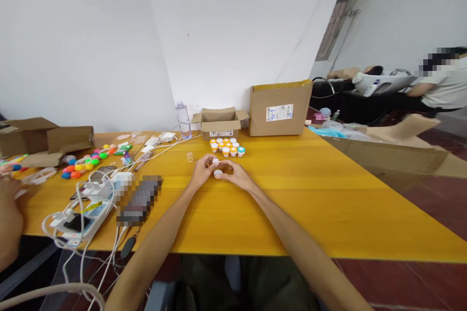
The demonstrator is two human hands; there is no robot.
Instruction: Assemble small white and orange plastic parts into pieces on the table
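- Your left hand [205,167] pinches a small dark-spotted white piece [216,161].
- Your right hand [235,175] holds a pale round container [218,174], just nearer you.
- Beyond your grip, capped jars [226,152] stand grouped — seemingly finished.
- Left of it, a clear container [189,157] — apparently lidless — seems left to do.

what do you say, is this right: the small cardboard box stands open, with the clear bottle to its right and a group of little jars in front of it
Not quite: in the head view, the clear bottle stands to the left of the small cardboard box. The box does stand open, with the little jars in front of it.
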